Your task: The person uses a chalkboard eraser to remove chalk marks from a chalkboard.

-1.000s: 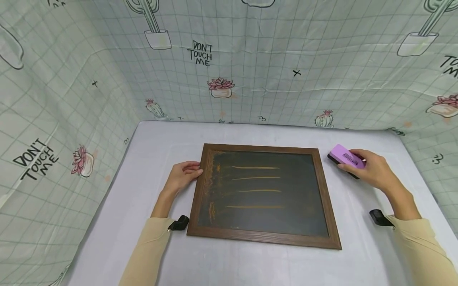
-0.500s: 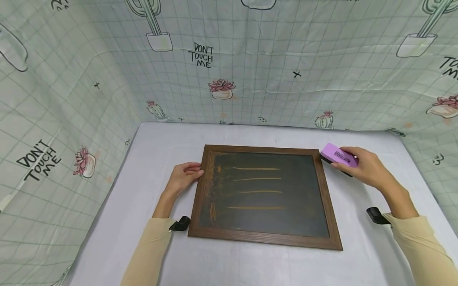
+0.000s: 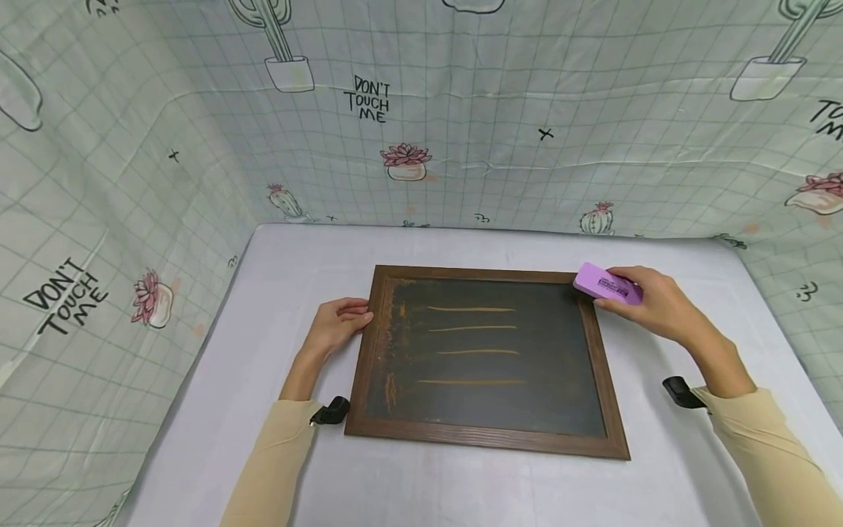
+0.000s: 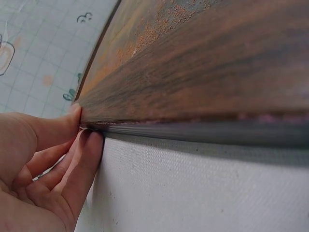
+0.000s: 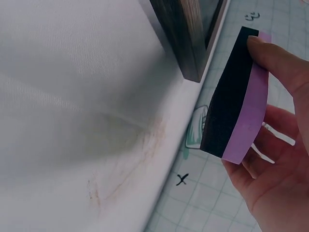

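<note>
A chalkboard [image 3: 487, 359] in a brown wooden frame lies on the white table, with several short yellow chalk lines across its middle and orange-yellow smudges down its left side. At the frame's left edge, my left hand [image 3: 334, 327] pinches the wood between thumb and fingertips; the left wrist view shows the thumb [image 4: 60, 126] at the top edge and a finger below. My right hand [image 3: 652, 301] grips a purple eraser [image 3: 602, 282] with a black felt underside [image 5: 231, 96]. In the head view the eraser overlaps the board's top right corner; the right wrist view shows its felt tilted into sight.
The white tabletop [image 3: 487, 490] surrounds the board. Behind and to the left hangs a pale grid-patterned cloth [image 3: 487, 95] printed with potted plants. A black wrist device [image 3: 331, 411] sits on the left sleeve, another [image 3: 682, 393] on the right. Faint reddish smears [image 5: 140, 159] mark the tabletop.
My right hand has moved left with the eraser, from beside the board to over its top right corner. My left hand and the board have stayed in place.
</note>
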Action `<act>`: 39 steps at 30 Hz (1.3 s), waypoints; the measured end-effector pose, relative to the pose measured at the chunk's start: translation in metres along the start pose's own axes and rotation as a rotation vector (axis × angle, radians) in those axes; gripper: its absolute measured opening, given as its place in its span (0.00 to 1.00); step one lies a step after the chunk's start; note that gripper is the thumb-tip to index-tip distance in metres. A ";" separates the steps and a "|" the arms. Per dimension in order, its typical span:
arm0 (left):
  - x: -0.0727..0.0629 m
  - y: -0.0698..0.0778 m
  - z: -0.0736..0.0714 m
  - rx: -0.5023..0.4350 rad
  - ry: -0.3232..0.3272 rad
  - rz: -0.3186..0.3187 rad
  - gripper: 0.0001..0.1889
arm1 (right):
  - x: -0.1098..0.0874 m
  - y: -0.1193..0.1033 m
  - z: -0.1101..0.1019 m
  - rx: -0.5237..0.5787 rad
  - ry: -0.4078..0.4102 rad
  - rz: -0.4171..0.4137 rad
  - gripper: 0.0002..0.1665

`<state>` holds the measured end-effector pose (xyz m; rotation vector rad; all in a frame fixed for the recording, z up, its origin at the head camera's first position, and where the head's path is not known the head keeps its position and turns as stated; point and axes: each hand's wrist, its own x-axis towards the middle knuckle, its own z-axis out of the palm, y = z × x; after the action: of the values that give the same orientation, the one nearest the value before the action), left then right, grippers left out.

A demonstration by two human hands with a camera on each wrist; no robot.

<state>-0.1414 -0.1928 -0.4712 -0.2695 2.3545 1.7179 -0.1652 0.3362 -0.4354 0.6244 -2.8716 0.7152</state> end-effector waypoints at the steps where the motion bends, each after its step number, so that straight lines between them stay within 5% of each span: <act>1: 0.000 0.000 0.000 0.002 0.000 -0.004 0.20 | 0.001 -0.002 0.001 0.001 -0.005 -0.002 0.35; 39: -0.002 0.000 0.000 0.042 0.015 -0.018 0.20 | 0.031 -0.045 0.039 0.118 -0.135 -0.173 0.34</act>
<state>-0.1396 -0.1929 -0.4708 -0.2960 2.3878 1.6625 -0.1751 0.2707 -0.4444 0.9579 -2.8631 0.8503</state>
